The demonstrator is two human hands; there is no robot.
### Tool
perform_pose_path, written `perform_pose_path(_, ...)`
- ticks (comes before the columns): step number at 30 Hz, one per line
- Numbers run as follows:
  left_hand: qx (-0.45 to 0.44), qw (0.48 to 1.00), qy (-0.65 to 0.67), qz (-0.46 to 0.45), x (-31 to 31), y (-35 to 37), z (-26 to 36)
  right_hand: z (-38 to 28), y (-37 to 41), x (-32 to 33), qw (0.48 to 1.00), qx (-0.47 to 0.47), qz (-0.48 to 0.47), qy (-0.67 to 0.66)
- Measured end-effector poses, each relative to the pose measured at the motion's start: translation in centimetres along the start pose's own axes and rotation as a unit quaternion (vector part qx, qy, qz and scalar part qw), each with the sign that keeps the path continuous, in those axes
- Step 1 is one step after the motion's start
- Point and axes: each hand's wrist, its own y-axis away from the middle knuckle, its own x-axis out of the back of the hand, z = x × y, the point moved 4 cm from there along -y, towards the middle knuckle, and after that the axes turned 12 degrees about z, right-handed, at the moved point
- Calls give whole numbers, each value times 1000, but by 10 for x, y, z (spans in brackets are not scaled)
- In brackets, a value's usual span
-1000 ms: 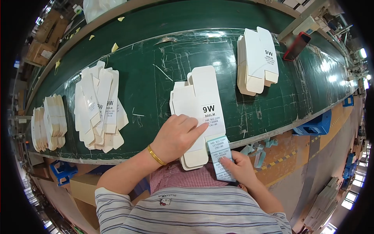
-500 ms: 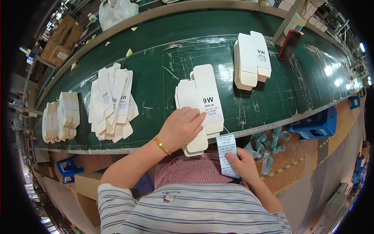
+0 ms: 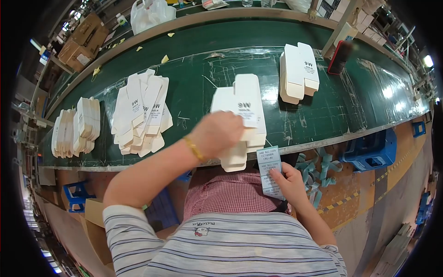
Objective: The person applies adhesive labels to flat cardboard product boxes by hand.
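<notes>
The long green table (image 3: pixel 369 92) is scratched and scuffed. On it lies a centre stack (image 3: pixel 247 92) of flat white cartons printed 9W, and its near end overhangs the table's front edge. Just left of that stack is a fanned pile (image 3: pixel 140 113) of the same cartons, and further left a tidier small stack (image 3: pixel 76 127). Behind the centre stack to the right lies another neat stack (image 3: pixel 299 71), with a red flat object (image 3: pixel 339 56) just beyond it. Yellow paper scraps (image 3: pixel 164 58) are scattered behind and to the left.
</notes>
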Motion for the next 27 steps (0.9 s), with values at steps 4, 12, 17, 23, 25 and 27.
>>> perform_pose_path(4,55,996,-72,8,67,50,-46,7,-6,1,1000,4,-15,1)
perform_pose_path(12,223,975,6,5,70,82,-10,-13,-16,-7,998,43,-48,-2)
perform_pose_path(17,417,809,413,29,10,23,48,-17,-18,-8,990,97,-82,64)
perform_pose_path(23,394,817,419,47,-4,19,50,-43,-20,-1,976,183,-12,120)
perform_pose_path(25,400,815,416,45,-3,17,49,-48,-22,-8,981,169,-27,87)
perform_pose_path(27,415,809,412,51,-4,17,48,-44,-26,-14,991,114,-37,63)
